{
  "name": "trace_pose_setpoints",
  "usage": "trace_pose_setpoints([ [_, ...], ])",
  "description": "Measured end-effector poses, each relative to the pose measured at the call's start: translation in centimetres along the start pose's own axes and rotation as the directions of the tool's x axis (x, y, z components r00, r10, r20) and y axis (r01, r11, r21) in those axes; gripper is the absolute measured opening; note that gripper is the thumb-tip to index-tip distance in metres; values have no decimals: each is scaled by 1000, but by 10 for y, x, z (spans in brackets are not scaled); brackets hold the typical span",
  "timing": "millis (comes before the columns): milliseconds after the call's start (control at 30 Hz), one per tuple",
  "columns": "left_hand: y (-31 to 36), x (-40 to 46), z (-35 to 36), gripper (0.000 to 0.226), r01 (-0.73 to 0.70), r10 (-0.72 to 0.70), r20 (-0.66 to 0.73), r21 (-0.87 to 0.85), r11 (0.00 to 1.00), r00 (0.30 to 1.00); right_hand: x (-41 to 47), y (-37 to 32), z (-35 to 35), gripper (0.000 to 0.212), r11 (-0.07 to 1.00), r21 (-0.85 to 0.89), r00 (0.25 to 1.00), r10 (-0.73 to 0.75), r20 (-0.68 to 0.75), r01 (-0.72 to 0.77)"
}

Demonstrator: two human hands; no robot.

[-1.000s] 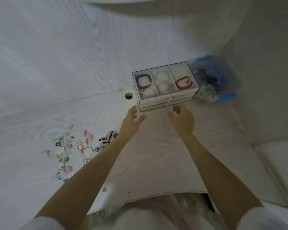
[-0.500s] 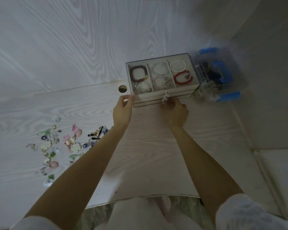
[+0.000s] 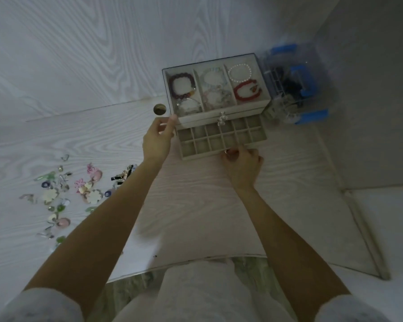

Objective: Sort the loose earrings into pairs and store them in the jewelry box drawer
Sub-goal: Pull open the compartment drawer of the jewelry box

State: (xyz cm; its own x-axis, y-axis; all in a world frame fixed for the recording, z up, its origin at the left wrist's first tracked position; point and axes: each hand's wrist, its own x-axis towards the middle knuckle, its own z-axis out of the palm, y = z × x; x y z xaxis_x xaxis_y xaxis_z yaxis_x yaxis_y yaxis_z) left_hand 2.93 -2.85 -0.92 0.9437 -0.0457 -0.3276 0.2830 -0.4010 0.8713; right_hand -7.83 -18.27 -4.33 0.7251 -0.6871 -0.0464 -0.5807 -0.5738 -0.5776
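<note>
A beige jewelry box (image 3: 240,109) stands at the back of the white desk, its top tray holding several bracelets. Its lower drawer (image 3: 203,155) is pulled out toward me and shows a grid of small bare compartments. My right hand (image 3: 241,162) grips the knob on the drawer's front edge. My left hand (image 3: 157,140) presses thumb and fingers against the box's front left corner. Several loose earrings (image 3: 77,191), pink, green, white and black, lie scattered on the desk at the left, beside my left forearm.
A clear plastic container with blue clips (image 3: 293,89) stands right of the box against the wall. A round cable hole (image 3: 159,109) is in the desk left of the box. The desk's front edge curves in at my lap.
The drawer was shut half a second ago; my right hand has pulled it out toward me. My left hand has stayed against the box's left corner.
</note>
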Motion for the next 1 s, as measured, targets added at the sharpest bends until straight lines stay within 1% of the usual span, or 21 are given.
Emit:
trace_pose_setpoints([
  [67,1,-2,2,37,22,-21,43,-32,999,999,-6,4,-4,18,1000,11,1000,10,-12,-10],
  [167,-3,-12,7,49,70,-63,146,-42,997,987,-11,8,-5,18,999,29,1000,19,3,-19],
  [200,-7,-18,9,46,76,-70,185,-27,997,980,-12,9,-6,18,999,29,1000,21,9,-21],
  [233,-11,-26,10,31,66,-61,217,-13,998,974,-13,10,-6,18,999,31,1000,23,10,-24],
  [267,-15,-32,10,11,31,-34,247,15,999,969,-14,10,-5,17,999,34,1000,24,9,-24],
  [300,-18,-38,12,19,-2,-1,267,9,1000,964,-15,11,-5,17,999,35,1000,24,9,-24],
  [367,-25,-46,14,42,-84,73,293,25,996,953,-17,12,-4,18,999,35,1000,18,6,-18],
  [433,-26,-48,14,51,-133,106,293,72,989,950,-17,13,-4,18,999,42,1000,10,11,-11],
  [533,-28,-52,11,50,-91,71,292,56,994,954,-22,16,-5,18,999,46,1000,2,12,-2],
  [600,-29,-60,11,57,-82,62,275,62,995,959,-29,19,-6,18,999,52,1000,-1,4,1],
  [633,-29,-65,10,59,-65,54,275,31,997,960,-33,20,-6,18,998,56,1000,2,6,-2],
  [700,-32,-70,11,60,-56,51,267,14,998,962,-36,21,-7,18,998,61,1000,10,16,-11],
  [767,-29,-74,11,60,-62,52,247,34,997,968,-36,21,-9,19,998,56,1000,14,22,-16],
  [1000,-28,-85,17,60,-50,59,203,-48,998,977,-38,26,-7,18,997,70,999,20,27,-21],
])
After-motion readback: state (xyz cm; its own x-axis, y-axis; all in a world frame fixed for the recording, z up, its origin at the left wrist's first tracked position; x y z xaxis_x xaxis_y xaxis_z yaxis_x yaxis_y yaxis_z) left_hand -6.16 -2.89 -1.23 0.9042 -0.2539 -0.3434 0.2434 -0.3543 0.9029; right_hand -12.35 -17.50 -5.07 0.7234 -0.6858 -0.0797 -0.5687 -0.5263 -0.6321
